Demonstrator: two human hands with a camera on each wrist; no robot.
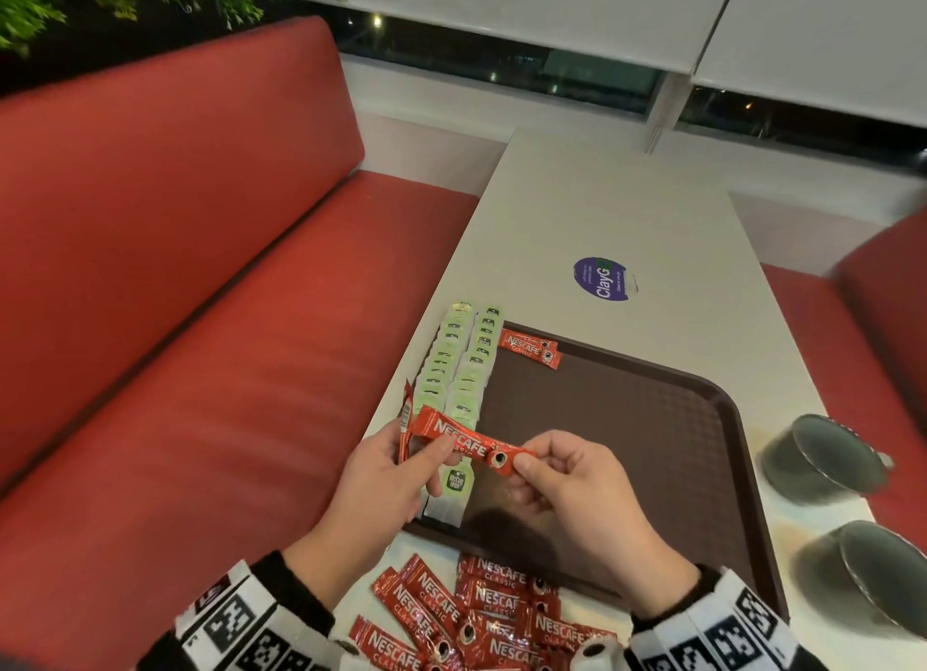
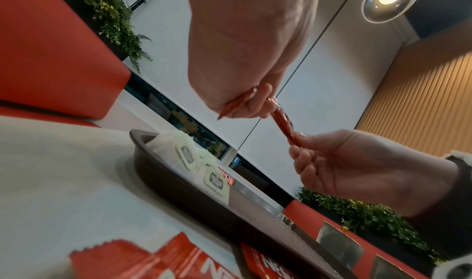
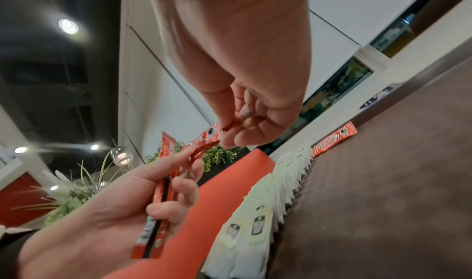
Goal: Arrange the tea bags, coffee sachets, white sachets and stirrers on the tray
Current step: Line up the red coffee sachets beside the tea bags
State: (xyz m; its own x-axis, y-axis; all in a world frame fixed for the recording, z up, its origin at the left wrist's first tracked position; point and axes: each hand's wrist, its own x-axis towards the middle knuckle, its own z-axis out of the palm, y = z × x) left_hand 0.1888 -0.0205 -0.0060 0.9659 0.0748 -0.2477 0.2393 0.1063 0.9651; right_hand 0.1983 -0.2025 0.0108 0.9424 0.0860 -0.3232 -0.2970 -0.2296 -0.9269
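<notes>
Nearest, on the pale worktop (image 1: pixel 602 209) edge between the two wrists: a loose heap of glossy red coffee sachets (image 1: pixel 481 615), long flat foil sticks with crimped ends, overlapping at all angles, just short of the tray's near rim. Above the heap and over the near-left corner of the tray: left hand (image 1: pixel 381 490) with fingers curled, clamped on a few more red sticks (image 3: pixel 158 218) held edge-on against the palm, thumb and forefinger also pinching one end of a single coffee sachet (image 1: pixel 471 444). Right hand (image 1: pixel 577 485) with fingers curled in, thumb and forefinger pinched tight on the other end of that same sachet, stretched level between both grips, white lettering up. Below and beyond: dark brown tray (image 1: pixel 652 419), rectangular with rounded corners, raised rim, fine pebbled floor. Along the left side of the tray: two parallel rows of tea bags (image 1: pixel 461 364), pale green paper envelopes with small dark labels, overlapped like shingles from near to far. At the far-left corner of the tray: one more red sachet (image 1: pixel 529 348) lying flat, just beside the far end of the tea-bag rows. Right of the tray, on the worktop: two dark round cups (image 1: pixel 827 455), rims shiny. Farther out on the worktop: a round purple sticker (image 1: pixel 602 278). Left of the worktop: a red padded bench seat (image 1: pixel 200 269), smooth upholstery.
</notes>
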